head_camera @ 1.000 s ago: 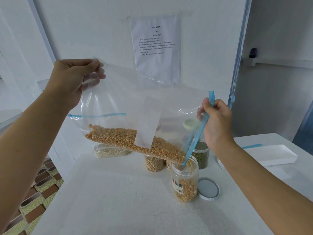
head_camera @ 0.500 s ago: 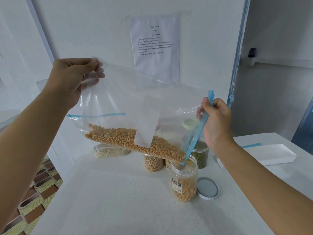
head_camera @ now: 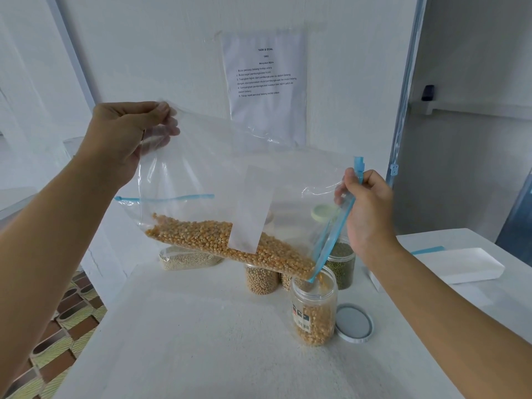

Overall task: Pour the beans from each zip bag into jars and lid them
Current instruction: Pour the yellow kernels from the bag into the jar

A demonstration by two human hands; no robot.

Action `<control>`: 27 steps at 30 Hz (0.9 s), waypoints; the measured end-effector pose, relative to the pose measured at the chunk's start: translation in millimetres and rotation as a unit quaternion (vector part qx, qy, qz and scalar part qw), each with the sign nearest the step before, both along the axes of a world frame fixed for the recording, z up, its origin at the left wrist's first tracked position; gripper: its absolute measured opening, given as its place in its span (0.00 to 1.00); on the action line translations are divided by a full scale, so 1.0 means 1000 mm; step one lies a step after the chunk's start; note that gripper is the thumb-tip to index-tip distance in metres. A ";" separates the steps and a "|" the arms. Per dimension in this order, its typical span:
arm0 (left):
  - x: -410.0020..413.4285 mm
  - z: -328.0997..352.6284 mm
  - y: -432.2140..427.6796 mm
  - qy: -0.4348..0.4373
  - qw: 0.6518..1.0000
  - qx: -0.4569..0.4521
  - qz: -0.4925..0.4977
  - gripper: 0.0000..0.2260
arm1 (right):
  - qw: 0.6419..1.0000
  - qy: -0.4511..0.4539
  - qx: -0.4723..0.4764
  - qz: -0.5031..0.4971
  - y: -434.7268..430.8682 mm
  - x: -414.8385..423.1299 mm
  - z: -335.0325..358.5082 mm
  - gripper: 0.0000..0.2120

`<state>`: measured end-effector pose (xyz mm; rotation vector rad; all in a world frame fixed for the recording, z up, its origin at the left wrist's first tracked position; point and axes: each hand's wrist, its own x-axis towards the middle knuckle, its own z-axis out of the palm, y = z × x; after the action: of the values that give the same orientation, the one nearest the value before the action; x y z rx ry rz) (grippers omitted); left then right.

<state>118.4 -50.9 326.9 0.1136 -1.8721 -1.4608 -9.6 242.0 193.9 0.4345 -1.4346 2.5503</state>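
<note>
Zip bag [head_camera: 230, 180]: clear plastic, held tilted in the air above the table [head_camera: 201, 341]. Its low corner sits at the mouth of an open jar [head_camera: 313, 309] already partly filled with yellow kernels. More corn kernels [head_camera: 218, 243] lie along the bag's lower edge, partly masked by a white label patch [head_camera: 250, 208].

The left hand [head_camera: 126, 136] pinches the raised corner, its fingers seen only through the film. The right hand [head_camera: 368, 208] pinches the blue zip strip [head_camera: 331, 237]. The hands are well apart.

A thin blue line [head_camera: 164, 198] shows through the bag at left, and what it belongs to cannot be told. A further jar [head_camera: 288, 280] behind the open one is almost wholly hidden.

A soybean jar [head_camera: 260, 279] and a lidded green-bean jar [head_camera: 341, 263] stand behind, and a packet of pale grain [head_camera: 187, 259] lies at left. A loose lid [head_camera: 353, 322] lies just beside the open jar, and a white tray [head_camera: 460, 263] is at right.

The white wall carries a printed sheet [head_camera: 264, 87], its text too small to read. A tiled floor [head_camera: 57, 326] shows at lower left.
</note>
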 end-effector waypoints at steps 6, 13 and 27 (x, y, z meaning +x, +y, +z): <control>0.000 0.000 -0.002 0.001 1.000 -0.002 0.003 0.10 | 1.000 0.002 -0.004 0.004 -0.001 -0.001 0.000 0.11; -0.001 0.000 -0.006 0.000 1.000 -0.001 0.005 0.08 | 1.000 0.001 -0.010 0.005 -0.003 -0.003 -0.001 0.13; 0.000 0.002 -0.006 0.002 1.000 -0.002 0.006 0.10 | 1.000 0.003 0.000 0.004 -0.004 -0.003 0.000 0.11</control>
<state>118.6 -56.7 328.9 0.1199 -1.8687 -1.4485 -12.9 237.5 193.9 0.4484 -1.4330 2.5530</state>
